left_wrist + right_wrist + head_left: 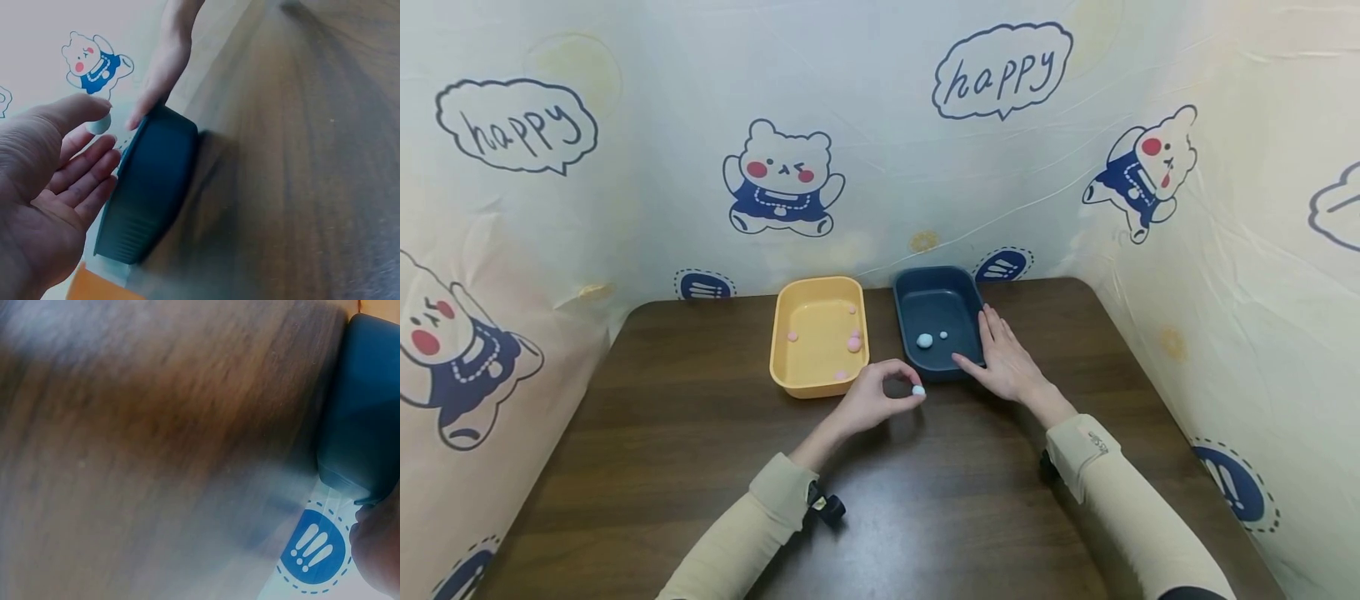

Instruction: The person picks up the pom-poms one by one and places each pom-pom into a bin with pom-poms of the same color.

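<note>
Between thumb and forefinger, my left hand pinches a small light blue ball, just in front of the dark blue tray. The left wrist view shows the same pale ball at the thumb tip, the other fingers loosely extended beside the tray's wall. My right hand touches the tray's right side and near corner with its fingers extended. Inside that tray lie a larger light blue ball and a smaller one. Only part of the right hand shows in the right wrist view.
Left of the dark blue tray stands a yellow tray holding several pink balls, one larger. Both trays sit toward the back of a brown wooden table. A printed cloth hangs behind and around it.
</note>
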Motion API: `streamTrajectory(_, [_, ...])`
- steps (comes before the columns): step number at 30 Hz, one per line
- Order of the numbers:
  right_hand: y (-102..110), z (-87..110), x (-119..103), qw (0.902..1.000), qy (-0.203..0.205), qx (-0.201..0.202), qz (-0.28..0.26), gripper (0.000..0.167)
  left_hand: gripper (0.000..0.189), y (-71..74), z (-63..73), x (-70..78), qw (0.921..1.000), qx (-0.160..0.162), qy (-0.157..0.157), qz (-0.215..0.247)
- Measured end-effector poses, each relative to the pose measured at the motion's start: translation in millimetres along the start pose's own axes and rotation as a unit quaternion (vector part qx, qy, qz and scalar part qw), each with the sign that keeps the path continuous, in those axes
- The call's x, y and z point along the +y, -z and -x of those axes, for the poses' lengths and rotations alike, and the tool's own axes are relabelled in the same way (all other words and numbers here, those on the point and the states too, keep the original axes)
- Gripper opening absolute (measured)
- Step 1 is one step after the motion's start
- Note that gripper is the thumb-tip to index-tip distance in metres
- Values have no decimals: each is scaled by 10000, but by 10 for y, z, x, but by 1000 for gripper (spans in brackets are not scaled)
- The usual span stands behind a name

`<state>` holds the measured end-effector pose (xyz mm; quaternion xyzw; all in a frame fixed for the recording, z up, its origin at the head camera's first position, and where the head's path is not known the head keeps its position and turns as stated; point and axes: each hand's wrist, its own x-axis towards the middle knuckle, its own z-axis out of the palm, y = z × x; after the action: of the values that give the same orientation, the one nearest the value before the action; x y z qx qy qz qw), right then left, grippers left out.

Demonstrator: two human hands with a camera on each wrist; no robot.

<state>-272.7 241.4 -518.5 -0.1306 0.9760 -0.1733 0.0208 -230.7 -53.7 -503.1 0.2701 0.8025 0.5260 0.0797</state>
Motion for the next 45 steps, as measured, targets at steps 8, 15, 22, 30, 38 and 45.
streamTrajectory(8, [1, 0, -5, 10000, -10, 15, 55, 110, 16, 70, -84, 62, 9997, 125, -205, -98])
streamTrajectory(15, [-1, 0, -6, 10000, 20, 45, 69, 109, 15, 114, -154, 64, 9996, 137, -229, -118])
streamTrajectory(22, [-28, -11, -6, 10000, -27, -37, 66, 109, 16, 121, -242, 51, 9992, 237, -250, -206])
streamTrajectory(30, [-13, 4, -7, 10000, -14, -1, 35, 110, 19, 54, -448, 26, 9985, 388, -161, -342])
streamTrajectory(38, [-63, 0, 18, 10000, 31, -3, 68, 110, 19, 8, -670, 7, 9977, 441, 51, -507])
streamTrajectory(45, [-11, 6, 8, 10000, 15, 9, 59, 109, 18, 0, -798, -4, 9973, 594, 83, -435])
